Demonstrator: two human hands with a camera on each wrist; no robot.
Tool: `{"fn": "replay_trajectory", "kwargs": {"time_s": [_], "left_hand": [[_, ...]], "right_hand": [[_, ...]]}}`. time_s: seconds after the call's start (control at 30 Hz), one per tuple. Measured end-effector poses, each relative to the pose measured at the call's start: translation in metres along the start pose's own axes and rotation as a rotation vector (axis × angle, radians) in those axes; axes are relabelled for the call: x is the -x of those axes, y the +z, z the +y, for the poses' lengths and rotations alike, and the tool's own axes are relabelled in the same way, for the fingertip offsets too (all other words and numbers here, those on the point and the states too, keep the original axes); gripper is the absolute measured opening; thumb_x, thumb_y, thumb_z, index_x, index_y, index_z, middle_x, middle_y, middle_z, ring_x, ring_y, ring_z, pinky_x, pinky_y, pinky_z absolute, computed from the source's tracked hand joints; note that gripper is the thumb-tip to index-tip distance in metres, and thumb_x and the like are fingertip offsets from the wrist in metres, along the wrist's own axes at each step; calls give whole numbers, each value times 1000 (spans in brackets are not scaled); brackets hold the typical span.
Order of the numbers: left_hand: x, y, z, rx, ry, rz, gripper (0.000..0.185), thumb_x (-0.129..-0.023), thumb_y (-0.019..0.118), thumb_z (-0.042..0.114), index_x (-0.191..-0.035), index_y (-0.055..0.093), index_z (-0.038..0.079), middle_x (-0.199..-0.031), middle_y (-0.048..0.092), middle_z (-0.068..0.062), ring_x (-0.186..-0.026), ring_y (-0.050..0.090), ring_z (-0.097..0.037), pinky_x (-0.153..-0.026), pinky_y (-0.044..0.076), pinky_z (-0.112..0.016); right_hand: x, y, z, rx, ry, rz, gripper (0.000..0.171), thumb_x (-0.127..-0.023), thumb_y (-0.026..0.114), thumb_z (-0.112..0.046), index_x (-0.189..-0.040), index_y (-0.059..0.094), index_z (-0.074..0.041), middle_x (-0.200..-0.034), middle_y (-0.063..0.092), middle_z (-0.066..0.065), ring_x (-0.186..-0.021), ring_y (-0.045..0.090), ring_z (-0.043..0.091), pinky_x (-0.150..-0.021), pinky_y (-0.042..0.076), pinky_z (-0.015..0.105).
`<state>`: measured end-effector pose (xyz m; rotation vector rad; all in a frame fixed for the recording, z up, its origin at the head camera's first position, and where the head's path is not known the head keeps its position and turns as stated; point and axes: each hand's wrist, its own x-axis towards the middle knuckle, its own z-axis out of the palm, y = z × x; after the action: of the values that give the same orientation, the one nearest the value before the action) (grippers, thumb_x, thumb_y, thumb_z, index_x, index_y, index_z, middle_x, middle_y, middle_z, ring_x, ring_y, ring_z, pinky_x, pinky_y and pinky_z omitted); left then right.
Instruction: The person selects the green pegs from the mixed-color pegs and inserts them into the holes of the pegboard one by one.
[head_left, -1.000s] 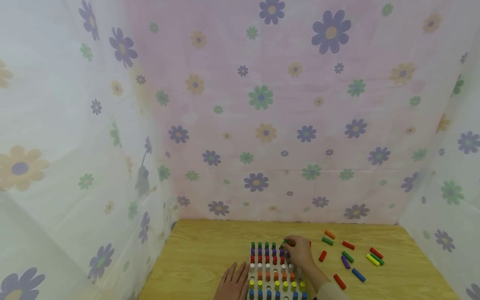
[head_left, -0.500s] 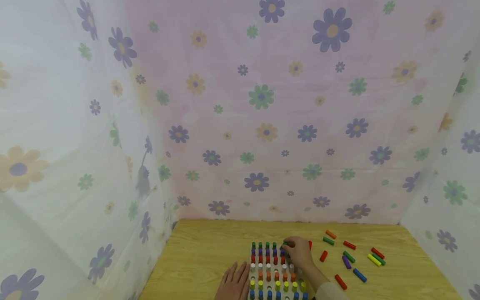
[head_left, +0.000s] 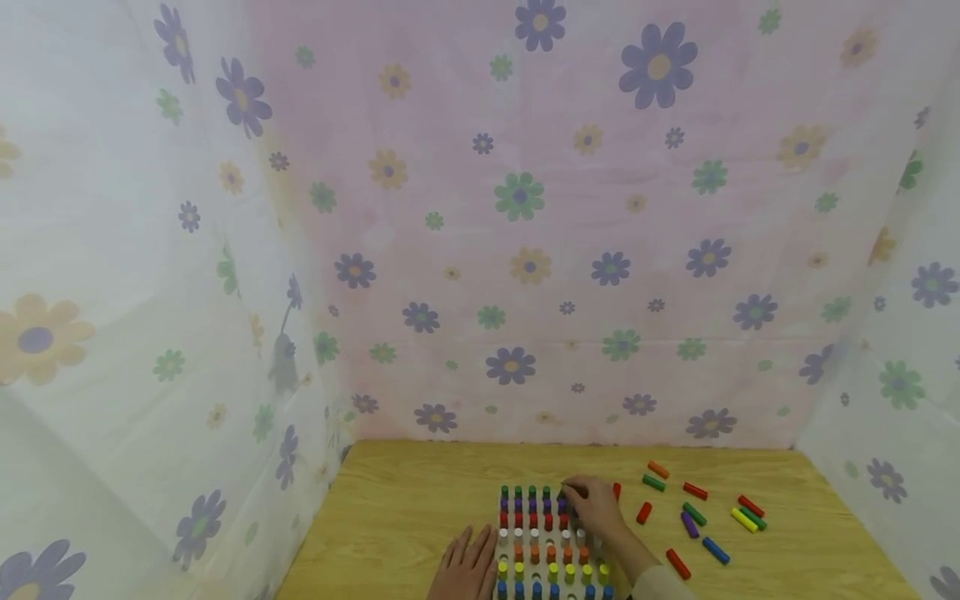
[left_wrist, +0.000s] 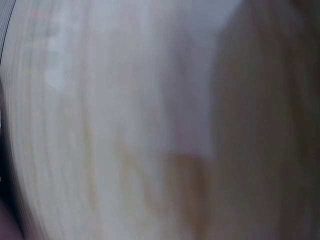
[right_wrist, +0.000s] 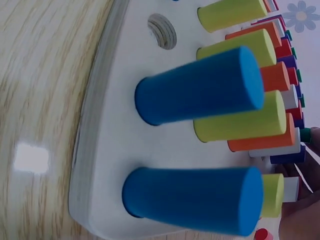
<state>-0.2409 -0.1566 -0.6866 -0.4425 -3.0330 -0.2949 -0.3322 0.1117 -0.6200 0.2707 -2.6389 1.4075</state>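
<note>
at the left, the left hand (head_left: 463, 567) lies palm down with its fingers extended, released, along the left edge of a white pegboard (right_wrist: 152, 147) on the wood-grain surface (head_left: 390, 500); whether it touches the edge cannot be told. the pegboard carries upright pegs in color rows, from far to near green, purple, red, white, orange, yellow and blue, with a few open holes among them. at the far row's right end, the right hand (head_left: 597, 510) pinches a green peg (right_wrist: 305, 134) between thumb and finger; whether it is seated in its hole is hidden. a red peg (head_left: 617, 492) is just beside that hand. farther right, loose pegs lie scattered, among them a purple peg (head_left: 689, 524), a blue peg (head_left: 716, 550) and a yellow peg (head_left: 744, 520) touching or nearly touching a green one.
</note>
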Motion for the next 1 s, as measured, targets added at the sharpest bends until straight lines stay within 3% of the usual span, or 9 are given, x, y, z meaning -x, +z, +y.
{"fn": "replay_trajectory", "kwargs": {"time_s": [0.37, 0.73, 1.0], "left_hand": [[2, -2, 2, 13, 3, -3, 62, -111, 17, 56, -155, 49, 25, -156, 50, 3, -144, 43, -35, -118, 38, -53], [0, -1, 1, 2, 11, -14, 64, -111, 16, 56, -155, 49, 23, -156, 49, 2, -145, 42, -34, -118, 37, -53], [-1, -3, 1, 14, -1, -29, 61, -111, 21, 53, -156, 48, 22, -158, 48, 2, -146, 40, -35, -119, 35, -54]], "right_hand": [[-5, 3, 1, 33, 18, -77, 18, -99, 67, -12, -110, 78, -2, -104, 76, 9, -91, 69, 20, -76, 61, 41], [4, -5, 3, 6, -4, -42, 21, -102, 61, -8, -116, 75, -1, -110, 73, 11, -93, 66, 21, -82, 59, 46], [9, -26, 6, 10, 19, -110, 26, -105, 58, -11, -122, 69, 4, -106, 73, 10, -84, 67, 19, -71, 61, 38]]}}
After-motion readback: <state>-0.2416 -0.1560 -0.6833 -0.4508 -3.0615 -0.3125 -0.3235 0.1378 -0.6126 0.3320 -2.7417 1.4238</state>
